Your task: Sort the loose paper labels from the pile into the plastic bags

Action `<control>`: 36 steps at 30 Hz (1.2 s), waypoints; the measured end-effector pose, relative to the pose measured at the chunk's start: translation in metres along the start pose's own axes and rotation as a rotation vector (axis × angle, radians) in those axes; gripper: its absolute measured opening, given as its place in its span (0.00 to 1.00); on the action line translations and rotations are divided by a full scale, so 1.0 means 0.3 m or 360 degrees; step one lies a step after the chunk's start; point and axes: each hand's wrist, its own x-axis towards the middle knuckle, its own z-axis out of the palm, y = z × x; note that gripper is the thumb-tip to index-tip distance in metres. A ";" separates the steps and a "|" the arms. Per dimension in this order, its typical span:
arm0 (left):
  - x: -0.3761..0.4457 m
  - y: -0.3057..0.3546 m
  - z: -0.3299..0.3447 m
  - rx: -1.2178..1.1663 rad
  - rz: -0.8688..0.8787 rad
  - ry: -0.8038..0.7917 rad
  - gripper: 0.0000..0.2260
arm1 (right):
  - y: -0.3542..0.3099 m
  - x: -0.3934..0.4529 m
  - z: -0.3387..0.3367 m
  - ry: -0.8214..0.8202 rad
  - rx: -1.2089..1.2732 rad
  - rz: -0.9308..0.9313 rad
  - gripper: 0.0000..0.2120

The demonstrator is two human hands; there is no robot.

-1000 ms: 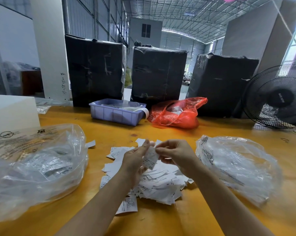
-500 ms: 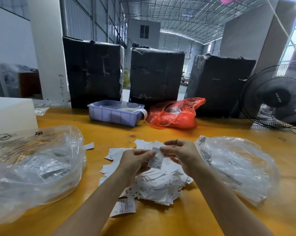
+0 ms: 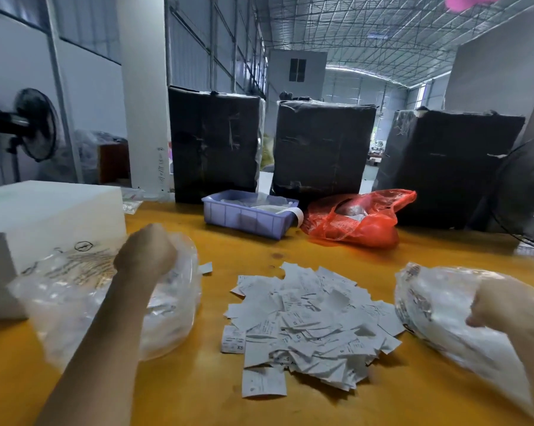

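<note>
Warehouse setting, with an orange table (image 3: 305, 250) carrying all the work.

Nearest us, one pile of paper labels (image 3: 308, 327) lies mid-table between two clear plastic bags, apart from both; we count none exactly, since they overlap, but several dozen seems fair. One stray label (image 3: 205, 267) sits beside the left bag (image 3: 75, 302).

We find the left hand (image 3: 147, 250) at the mouth of the left bag, fingers curled under and hidden; whether it holds a label or has let go, we cannot tell. The right hand (image 3: 502, 312) is pushed against the right bag (image 3: 444, 312), also fisted and blurred, contents equally uncertain.

Risks, in our judgement:
- Both hands are at separate bags together, so a label may go in the wrong bag unchecked.
- Soft bag mouths may fold shut and let a label slide out onto the table.
- A black fan (image 3: 524, 192) stands at the right edge; if it runs, loose labels could scatter.
- Overlapped labels may lift in pairs.

Farther back we count one purple tray (image 3: 247, 216), one red bag (image 3: 361, 222), one white box (image 3: 44, 216), three black wrapped bales (image 3: 213, 142), and a second fan (image 3: 35, 124) far left.
</note>
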 end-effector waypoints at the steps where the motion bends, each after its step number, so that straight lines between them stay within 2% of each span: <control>1: 0.011 -0.039 -0.013 0.0145 -0.0118 0.0036 0.09 | 0.003 0.005 0.019 -0.0096 -0.0099 0.0004 0.11; 3: 0.021 -0.095 -0.013 0.0365 -0.0317 0.0001 0.12 | 0.007 0.007 0.058 -0.0191 -0.0105 -0.0012 0.13; 5: 0.027 -0.126 0.006 0.0478 -0.0407 -0.0105 0.17 | 0.007 0.007 0.091 -0.0187 -0.0032 0.0006 0.10; 7: 0.041 -0.146 0.028 0.0489 -0.0419 -0.0176 0.20 | 0.005 -0.004 0.100 -0.0139 0.0135 0.0108 0.04; 11: 0.097 -0.147 0.057 0.0418 -0.0340 -0.0205 0.23 | -0.003 -0.029 0.071 0.0070 0.0370 0.0169 0.10; 13: 0.123 -0.121 0.077 0.0272 -0.0231 -0.0138 0.23 | -0.003 -0.040 0.064 -0.0024 0.0384 0.0139 0.06; 15: 0.135 -0.075 0.104 0.0140 -0.0102 -0.0129 0.22 | -0.002 -0.045 0.073 -0.0140 0.0311 0.0077 0.21; 16: 0.140 -0.052 0.119 0.0074 -0.0040 -0.0127 0.22 | -0.005 -0.045 0.080 -0.0131 0.0317 0.0022 0.21; 19: 0.069 0.066 0.130 -0.0083 0.0165 -0.0019 0.23 | -0.014 -0.040 0.099 0.0004 0.0427 -0.0018 0.09; 22: -0.082 0.188 0.147 0.0027 0.0678 0.0133 0.21 | -0.009 -0.033 0.100 0.0086 0.0490 0.0027 0.06; 24: -0.169 0.250 0.178 -0.0108 0.0950 -0.0017 0.20 | 0.002 -0.033 0.085 0.0068 0.0541 0.0033 0.04; 27: -0.251 0.305 0.242 -0.0289 0.1139 -0.0287 0.17 | 0.026 -0.031 0.064 0.0015 0.0864 -0.0017 0.12; 29: -0.292 0.322 0.287 -0.0402 0.1173 -0.0432 0.16 | 0.042 -0.035 0.044 0.0065 0.1000 -0.0078 0.15; 31: -0.325 0.328 0.326 -0.0450 0.1184 -0.0558 0.14 | 0.055 -0.030 0.023 0.0118 0.1175 -0.0117 0.12; 36: -0.356 0.342 0.373 -0.0732 0.1092 -0.0810 0.10 | 0.053 -0.050 -0.040 -0.0026 0.2143 -0.0131 0.04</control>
